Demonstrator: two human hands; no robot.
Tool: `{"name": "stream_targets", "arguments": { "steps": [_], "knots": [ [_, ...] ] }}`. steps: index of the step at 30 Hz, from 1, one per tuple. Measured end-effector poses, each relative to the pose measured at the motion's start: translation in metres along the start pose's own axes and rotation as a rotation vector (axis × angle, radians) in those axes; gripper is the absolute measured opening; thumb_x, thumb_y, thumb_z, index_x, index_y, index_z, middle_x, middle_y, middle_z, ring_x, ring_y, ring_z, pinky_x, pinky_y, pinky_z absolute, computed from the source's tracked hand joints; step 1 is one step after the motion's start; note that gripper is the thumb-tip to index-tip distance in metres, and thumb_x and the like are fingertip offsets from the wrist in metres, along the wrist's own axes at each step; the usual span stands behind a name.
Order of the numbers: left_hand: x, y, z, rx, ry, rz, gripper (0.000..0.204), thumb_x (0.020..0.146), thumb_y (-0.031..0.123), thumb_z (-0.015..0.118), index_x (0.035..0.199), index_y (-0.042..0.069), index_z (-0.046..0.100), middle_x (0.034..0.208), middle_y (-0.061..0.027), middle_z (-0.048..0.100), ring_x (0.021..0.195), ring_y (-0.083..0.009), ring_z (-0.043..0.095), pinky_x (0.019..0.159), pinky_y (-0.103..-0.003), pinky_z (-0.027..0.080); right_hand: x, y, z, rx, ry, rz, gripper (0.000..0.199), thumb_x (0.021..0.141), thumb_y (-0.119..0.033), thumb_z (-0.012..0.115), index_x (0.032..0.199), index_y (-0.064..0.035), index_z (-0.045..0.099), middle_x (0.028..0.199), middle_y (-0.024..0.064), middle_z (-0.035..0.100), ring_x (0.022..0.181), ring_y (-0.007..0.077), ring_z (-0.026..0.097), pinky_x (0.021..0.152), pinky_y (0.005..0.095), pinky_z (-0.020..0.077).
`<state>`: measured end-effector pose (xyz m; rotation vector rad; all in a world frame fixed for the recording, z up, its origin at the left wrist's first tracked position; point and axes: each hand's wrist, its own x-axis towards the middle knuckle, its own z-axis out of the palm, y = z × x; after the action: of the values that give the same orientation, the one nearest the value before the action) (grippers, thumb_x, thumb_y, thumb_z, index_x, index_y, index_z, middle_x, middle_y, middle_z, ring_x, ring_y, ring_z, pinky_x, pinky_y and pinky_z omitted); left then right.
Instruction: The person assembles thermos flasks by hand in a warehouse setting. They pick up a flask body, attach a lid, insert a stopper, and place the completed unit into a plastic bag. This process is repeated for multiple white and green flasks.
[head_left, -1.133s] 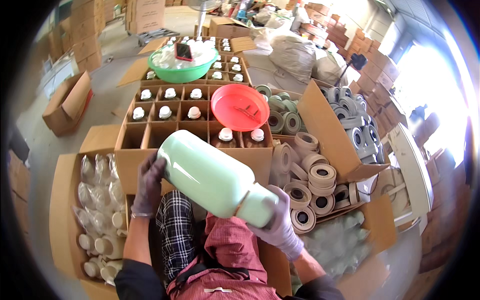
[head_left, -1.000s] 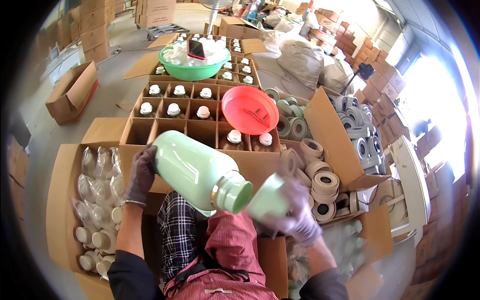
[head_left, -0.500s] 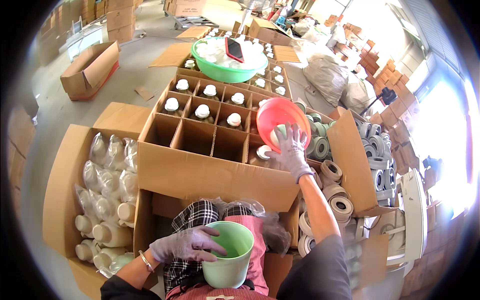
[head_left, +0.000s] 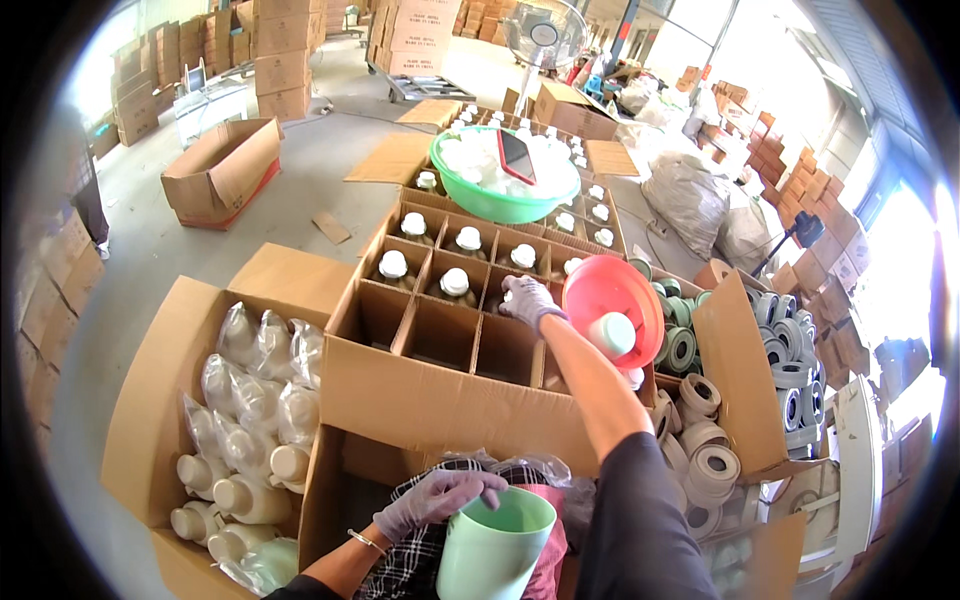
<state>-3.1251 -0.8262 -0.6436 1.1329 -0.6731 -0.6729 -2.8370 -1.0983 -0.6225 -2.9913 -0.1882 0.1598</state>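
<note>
My left hand (head_left: 438,500), in a grey glove, rests at the rim of a light green plastic pot (head_left: 495,550) on my lap, with fingers hooked over its edge. My right hand (head_left: 530,302), also gloved, reaches into a divided carton (head_left: 450,385). Its fingers are closed at the top of a bottle, which they mostly hide. Other white-capped bottles (head_left: 455,283) stand in nearby compartments; several front compartments hold none. Beside my right forearm, a red basin (head_left: 600,285) sits on the carton with a pale green cup-shaped piece (head_left: 612,335) in it.
At left, an open carton (head_left: 140,440) holds several bagged bottles (head_left: 255,400). Grey ring-shaped parts (head_left: 712,470) fill boxes at right. Farther back, a green basin (head_left: 500,205) of white pieces carries a red-edged phone (head_left: 516,157). A fan (head_left: 543,38) stands beyond.
My right hand has left the piece in the red basin and moved left onto a bottle top. My left fingers have come up from inside the pot to its rim. The view has shifted.
</note>
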Motion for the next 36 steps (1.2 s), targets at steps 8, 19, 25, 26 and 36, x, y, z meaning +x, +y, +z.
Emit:
{"name": "stream_targets", "arguments": {
  "steps": [8, 19, 25, 26, 36],
  "knots": [
    [0.083, 0.035, -0.059, -0.403, 0.464, 0.091, 0.078, 0.096, 0.046, 0.058, 0.153, 0.006, 0.022, 0.153, -0.0189, 0.03, 0.116, -0.0297, 0.059, 0.092, -0.043, 0.056, -0.137, -0.062, -0.166, -0.03, 0.698, -0.376, 0.04, 0.079, -0.03, 0.069, 0.105, -0.002, 0.054, 0.098, 0.0182, 0.057, 0.089, 0.0384, 0.06, 0.074, 0.0478, 0.0505],
    [0.086, 0.083, -0.072, -0.014, 0.345, 0.239, 0.066, 0.093, 0.045, 0.061, 0.145, 0.008, 0.043, 0.14, -0.0065, 0.051, 0.127, -0.0182, 0.049, 0.111, -0.035, 0.036, -0.345, -0.064, 0.008, 0.521, 0.567, -0.502, 0.074, 0.079, -0.034, 0.076, 0.137, 0.0002, 0.045, 0.134, 0.024, 0.043, 0.121, 0.0416, 0.046, 0.101, 0.0466, 0.0422],
    [0.011, 0.09, -0.008, 0.325, 0.216, -0.023, 0.081, 0.079, 0.03, 0.08, 0.146, 0.006, 0.041, 0.143, -0.01, 0.046, 0.134, -0.0204, 0.042, 0.111, -0.033, 0.036, -0.462, -0.078, 0.087, 0.899, 0.423, -0.208, 0.062, 0.087, -0.028, 0.065, 0.136, 0.0036, 0.045, 0.138, 0.024, 0.043, 0.13, 0.0395, 0.041, 0.11, 0.046, 0.0333],
    [-0.009, 0.087, 0.003, 0.093, 0.274, -0.143, 0.085, 0.077, 0.026, 0.082, 0.147, 0.005, 0.039, 0.145, -0.0107, 0.045, 0.135, -0.0215, 0.041, 0.112, -0.036, 0.035, -0.49, -0.077, 0.112, 0.871, 0.38, -0.223, 0.063, 0.086, -0.029, 0.066, 0.136, 0.0033, 0.045, 0.14, 0.0245, 0.041, 0.132, 0.0402, 0.041, 0.11, 0.0465, 0.0334],
    [-0.256, -0.085, 0.012, 0.699, 0.78, -0.143, 0.057, 0.082, 0.02, 0.074, 0.131, 0.0, 0.052, 0.131, -0.0143, 0.058, 0.122, -0.0267, 0.055, 0.107, -0.038, 0.04, -0.469, -0.145, 0.097, 1.215, 0.236, -0.344, 0.076, 0.095, -0.044, 0.054, 0.149, 0.0019, 0.027, 0.153, 0.0261, 0.025, 0.144, 0.0416, 0.023, 0.117, 0.0467, 0.0213]
  ]
}}
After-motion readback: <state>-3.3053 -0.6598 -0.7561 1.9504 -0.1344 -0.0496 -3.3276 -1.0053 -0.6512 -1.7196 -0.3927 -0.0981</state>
